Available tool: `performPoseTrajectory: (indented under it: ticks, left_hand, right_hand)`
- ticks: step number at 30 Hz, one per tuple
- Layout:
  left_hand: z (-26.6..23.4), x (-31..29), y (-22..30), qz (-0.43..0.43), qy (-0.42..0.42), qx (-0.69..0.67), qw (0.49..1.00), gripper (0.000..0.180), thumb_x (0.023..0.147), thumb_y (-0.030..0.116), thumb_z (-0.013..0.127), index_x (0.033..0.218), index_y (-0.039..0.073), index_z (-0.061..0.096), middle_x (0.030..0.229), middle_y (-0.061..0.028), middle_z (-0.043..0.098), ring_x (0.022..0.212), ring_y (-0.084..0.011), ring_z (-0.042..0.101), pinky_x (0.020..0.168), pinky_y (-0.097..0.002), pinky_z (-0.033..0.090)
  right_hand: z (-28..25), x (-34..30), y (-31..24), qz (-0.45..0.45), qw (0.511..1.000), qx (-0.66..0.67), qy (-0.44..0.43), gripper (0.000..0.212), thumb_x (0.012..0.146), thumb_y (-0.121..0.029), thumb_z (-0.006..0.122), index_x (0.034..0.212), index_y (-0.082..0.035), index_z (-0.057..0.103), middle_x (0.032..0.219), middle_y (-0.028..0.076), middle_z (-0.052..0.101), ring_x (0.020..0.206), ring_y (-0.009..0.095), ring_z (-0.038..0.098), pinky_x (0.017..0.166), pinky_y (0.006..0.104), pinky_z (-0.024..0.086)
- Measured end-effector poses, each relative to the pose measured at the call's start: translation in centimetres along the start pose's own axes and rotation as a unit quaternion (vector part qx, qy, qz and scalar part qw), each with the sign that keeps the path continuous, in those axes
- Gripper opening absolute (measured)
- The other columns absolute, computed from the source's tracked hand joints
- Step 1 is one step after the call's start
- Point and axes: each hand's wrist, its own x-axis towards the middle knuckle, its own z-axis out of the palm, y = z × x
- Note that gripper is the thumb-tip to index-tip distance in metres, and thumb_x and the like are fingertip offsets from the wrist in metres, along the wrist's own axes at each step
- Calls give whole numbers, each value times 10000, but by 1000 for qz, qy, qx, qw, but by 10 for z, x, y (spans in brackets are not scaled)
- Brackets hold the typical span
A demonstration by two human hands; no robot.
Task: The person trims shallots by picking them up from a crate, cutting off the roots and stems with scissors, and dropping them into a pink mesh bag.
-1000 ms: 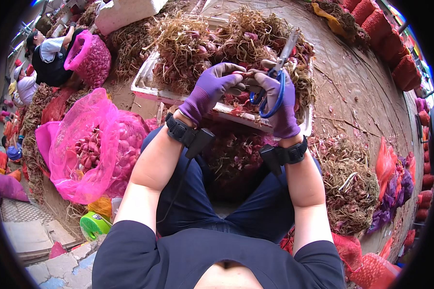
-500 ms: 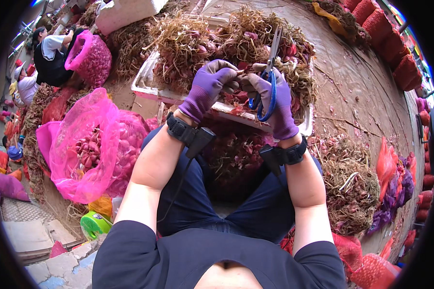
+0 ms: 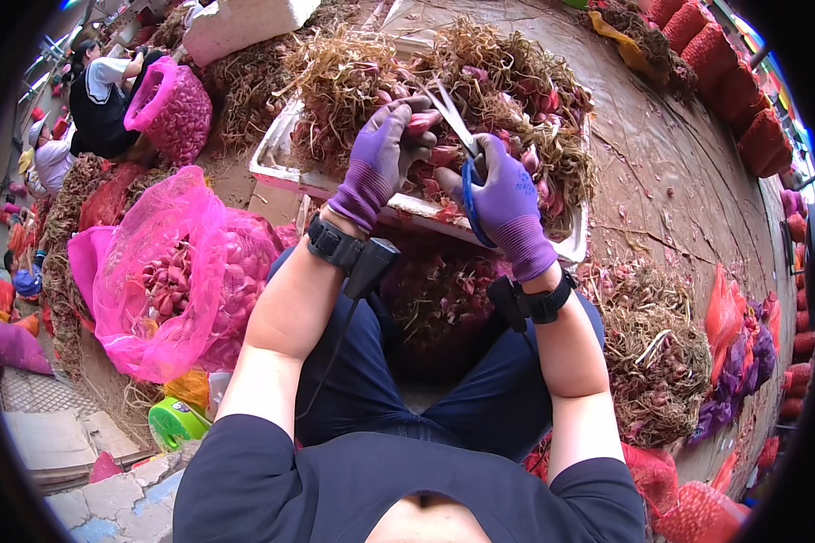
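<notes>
"Head view: what is the left hand (image 3: 380, 152) gripping?"

"It is clamping a small red onion (image 3: 422, 122) between gloved thumb and fingers, above the white foam tray (image 3: 279, 145). I'm judging the bulb light and firm, with a papery skin that is probably turning slippery or flaking under a hard squeeze."

"Where would you be taking hold of it?"

"Round its fat middle, gently, leaving the ends bare. The purple glove's dark palm side is likely giving decent grip."

"And the right hand (image 3: 507, 190)?"

"It is gripping the blue loops of the scissors (image 3: 470, 195); some fingers are hiding, so I can't tell how each is sitting. The slim metal blades are standing apart in a narrow V, slanting toward the left hand. Being stiff and likely sharp, they're leaving the handles as the safe hold."

"What is lying farther out?"

"Dry, straw-like stalks (image 3: 344, 68) are tangling over the tray, glossy bulbs showing through. Leftward, a soft pink mesh bag (image 3: 110, 303) is sagging around loose onions. Rightward, a matted brown heap (image 3: 656, 353) is spreading beside the forearm."
</notes>
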Motion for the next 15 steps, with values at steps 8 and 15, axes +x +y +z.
performPoseTrajectory:
  ticks: [8,15]
  left_hand:
    - [6,2,9,41,41,41,997,335,961,85,531,1283,36,451,1087,-81,612,941,-174,637,841,-303,538]
    - [6,1,6,65,27,130,989,414,942,45,561,1324,-2,409,1092,-102,607,965,-178,634,870,-334,545]
  right_hand:
    - [0,-1,6,58,997,-41,-20,486,775,-464,726,1040,-80,590,803,109,676,801,305,674,716,410,500]
    - [-3,1,1,82,992,-70,-69,457,783,-444,708,1044,-85,599,837,107,682,812,298,675,718,402,502]
